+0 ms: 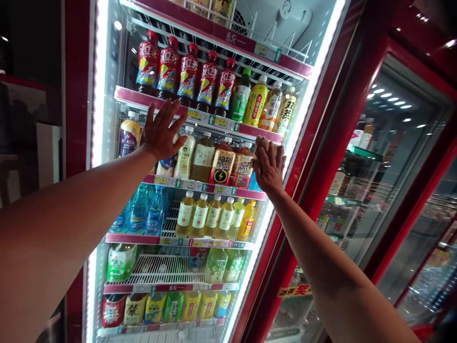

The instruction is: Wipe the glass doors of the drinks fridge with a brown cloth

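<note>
A red drinks cooler [79, 95] stands in front of me with lit shelves of bottles behind its glass front. My left hand [161, 131] lies flat and open against the glass, fingers spread, at the level of the second shelf's price rail [214, 121]. My right hand [268, 164] is pressed to the glass near the cooler's right edge. Its fingers are curled over a small brownish thing [262, 141] that I cannot make out. Behind that hand stand amber energy-drink bottles [222, 164].
Red-labelled tea bottles [187, 76] fill the top row, and yellow-green bottles [214, 216] and blue water bottles [146, 212] the rows below. A second red-framed glass cooler [403, 143] adjoins on the right. It is dark to the left.
</note>
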Demonstrator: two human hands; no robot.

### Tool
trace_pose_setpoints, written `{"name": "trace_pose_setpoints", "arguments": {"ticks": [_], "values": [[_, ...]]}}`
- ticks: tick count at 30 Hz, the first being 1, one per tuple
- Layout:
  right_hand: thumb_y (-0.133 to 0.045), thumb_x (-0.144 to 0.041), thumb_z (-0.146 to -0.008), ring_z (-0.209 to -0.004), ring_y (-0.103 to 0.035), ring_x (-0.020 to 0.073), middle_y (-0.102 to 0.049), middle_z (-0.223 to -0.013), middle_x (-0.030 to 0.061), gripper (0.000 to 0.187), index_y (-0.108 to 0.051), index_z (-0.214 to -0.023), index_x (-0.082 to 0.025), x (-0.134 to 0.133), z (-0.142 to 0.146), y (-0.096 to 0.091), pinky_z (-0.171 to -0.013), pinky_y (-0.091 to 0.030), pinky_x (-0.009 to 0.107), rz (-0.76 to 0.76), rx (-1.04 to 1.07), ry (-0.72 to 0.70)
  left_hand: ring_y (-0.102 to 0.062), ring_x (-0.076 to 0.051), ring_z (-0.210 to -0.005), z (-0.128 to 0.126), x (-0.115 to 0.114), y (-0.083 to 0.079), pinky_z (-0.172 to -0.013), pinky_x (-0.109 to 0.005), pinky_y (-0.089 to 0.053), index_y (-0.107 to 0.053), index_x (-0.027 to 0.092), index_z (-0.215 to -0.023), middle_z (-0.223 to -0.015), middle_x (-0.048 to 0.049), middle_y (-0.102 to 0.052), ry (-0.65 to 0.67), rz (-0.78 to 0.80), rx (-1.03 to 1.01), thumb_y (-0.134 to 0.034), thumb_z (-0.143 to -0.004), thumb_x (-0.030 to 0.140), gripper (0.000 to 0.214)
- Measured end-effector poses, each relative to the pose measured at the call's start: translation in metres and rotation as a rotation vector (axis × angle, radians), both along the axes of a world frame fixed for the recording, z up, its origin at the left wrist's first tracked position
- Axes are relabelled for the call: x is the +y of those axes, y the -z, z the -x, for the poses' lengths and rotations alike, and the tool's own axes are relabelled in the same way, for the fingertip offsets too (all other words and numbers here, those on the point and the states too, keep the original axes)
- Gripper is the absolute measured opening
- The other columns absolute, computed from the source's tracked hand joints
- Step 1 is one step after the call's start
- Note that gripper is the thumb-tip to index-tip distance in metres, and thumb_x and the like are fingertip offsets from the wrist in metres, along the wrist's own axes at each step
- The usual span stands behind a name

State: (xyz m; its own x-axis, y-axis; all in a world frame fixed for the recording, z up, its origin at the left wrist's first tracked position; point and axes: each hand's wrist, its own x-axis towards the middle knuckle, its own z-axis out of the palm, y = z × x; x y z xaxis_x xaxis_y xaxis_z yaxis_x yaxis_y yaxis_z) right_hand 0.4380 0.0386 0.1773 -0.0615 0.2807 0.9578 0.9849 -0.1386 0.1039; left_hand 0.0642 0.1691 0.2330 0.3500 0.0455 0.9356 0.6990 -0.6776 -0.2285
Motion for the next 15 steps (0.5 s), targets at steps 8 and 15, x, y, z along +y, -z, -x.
{"name": "trace_pose_setpoints", "arguments": {"ticks": [8, 15], "values": [[-0.037, -0.041, -0.103, -0.159, 0.018, 0.0346, 0.000, -0.176, -0.0044, 0.068, -0.015, -0.167, -0.032, 0.016, 0.056, -0.002, -0.127, -0.006, 0.068, 0.058, -0.099, 0.002, -0.008, -0.026, -0.162, 0.003, -0.007, 0.000, -0.131, -0.054, 0.005, -0.038, 0.028, -0.158, -0.174, -0.0012, -0.017, 0.062, 0.056, -0.001, -0.047, -0.093, 0.051, 0.069], [-0.033, -0.040, -0.104, -0.159, 0.014, 0.0384, 0.003, -0.176, -0.0012, 0.068, -0.012, -0.167, -0.028, 0.025, 0.066, -0.026, -0.124, -0.010, 0.074, -0.068, 0.079, 0.034, -0.013, -0.029, -0.161, 0.004, -0.005, 0.001, -0.130, -0.056, 0.002, -0.037, 0.029, -0.158, -0.172, -0.0065, -0.022, 0.060, 0.013, 0.010, -0.051, -0.092, 0.048, 0.070]]}}
